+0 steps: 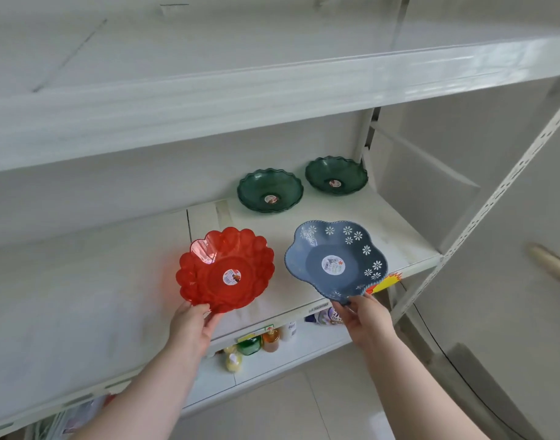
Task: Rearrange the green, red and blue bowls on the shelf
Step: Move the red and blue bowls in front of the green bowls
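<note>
My left hand (pixel 191 325) pinches the near rim of a translucent red scalloped bowl (pixel 225 269), held tilted over the white shelf (pixel 399 246). My right hand (pixel 362 315) grips the near edge of a blue flower-shaped bowl (pixel 335 257) with white daisy prints, also tilted above the shelf's front right. Two dark green wavy-rimmed bowls stand at the back of the shelf: one (pixel 270 190) in the middle, the other (pixel 336 175) in the right rear corner. Each bowl has a round sticker in its centre.
A white shelf board (pixel 272 90) overhangs above. Below, a lower shelf holds bottles (pixel 270 339) and packets. A slotted metal upright (pixel 494 198) runs diagonally at the right. A yellow price tag (pixel 385 281) sticks to the shelf's front edge.
</note>
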